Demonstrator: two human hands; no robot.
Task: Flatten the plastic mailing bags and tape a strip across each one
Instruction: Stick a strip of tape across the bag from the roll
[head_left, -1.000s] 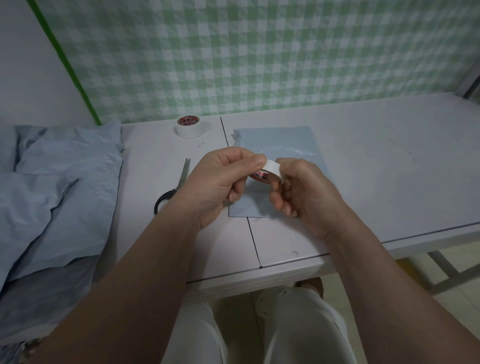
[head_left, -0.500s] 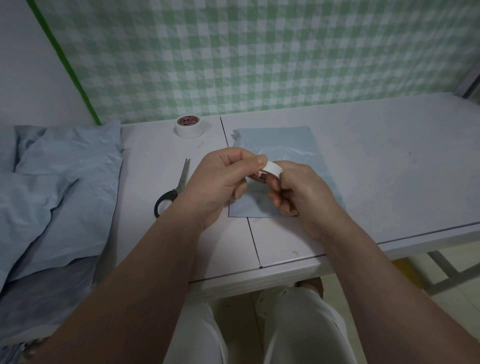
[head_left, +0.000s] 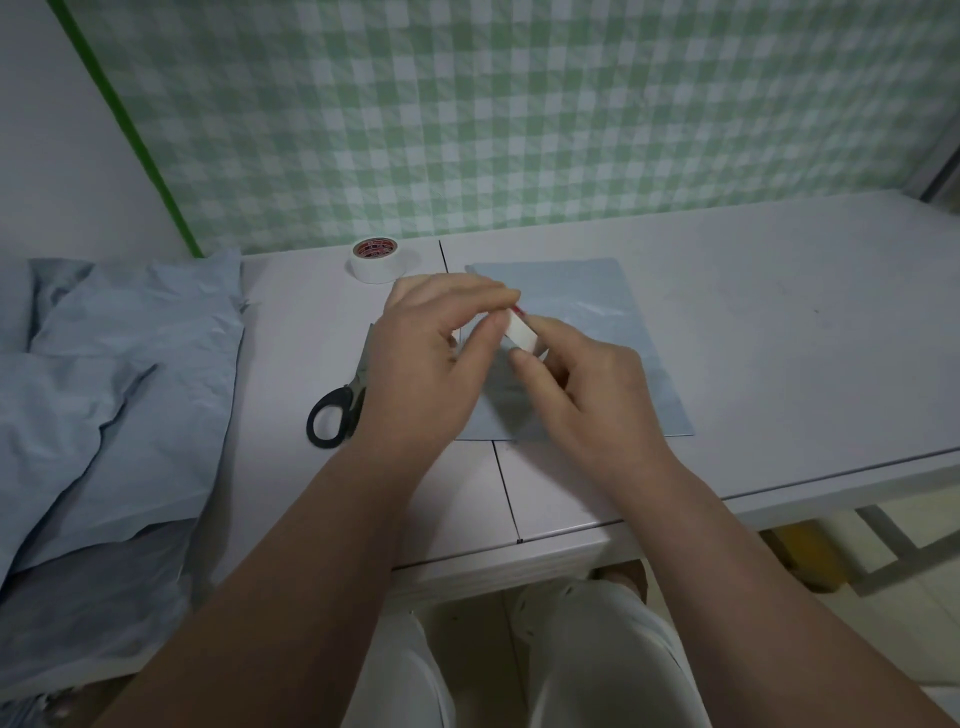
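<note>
A flat blue-grey mailing bag (head_left: 597, 306) lies on the white table (head_left: 779, 322), partly under my hands. Above it my right hand (head_left: 587, 395) holds a small white tape roll (head_left: 522, 332) with a red core. My left hand (head_left: 431, 358) pinches at the roll's outer edge with thumb and forefinger. Whether a loose tape end is lifted cannot be told. A pile of crumpled blue mailing bags (head_left: 104, 395) covers the table's left end.
A second, larger white tape roll (head_left: 378, 260) stands at the back near the checked wall. Black-handled scissors (head_left: 337, 410) lie left of my left hand. The table's front edge runs just below my wrists; my knees show underneath.
Both hands with the small roll have lowered slightly toward the flat bag, and my left fingers have shifted along the roll's edge. Nothing else moved.
</note>
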